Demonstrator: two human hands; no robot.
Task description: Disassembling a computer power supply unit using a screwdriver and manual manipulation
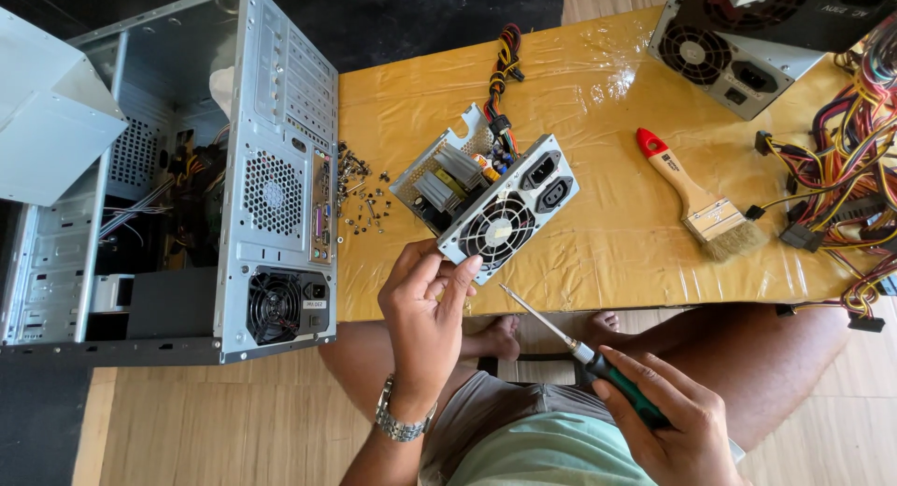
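The left hand pinches the near corner of the open power box, which sits on the yellow table just beside the big computer case. The box looks heavy and hard, with sharp metal edges, and the small parts inside look easy to break, so the outer walls are the safe place to hold. Its fan side faces the person, and its long side runs slanted across the table, wires pointing away. The right hand is closed around a green-handled screwdriver, with the tip aimed at the box.
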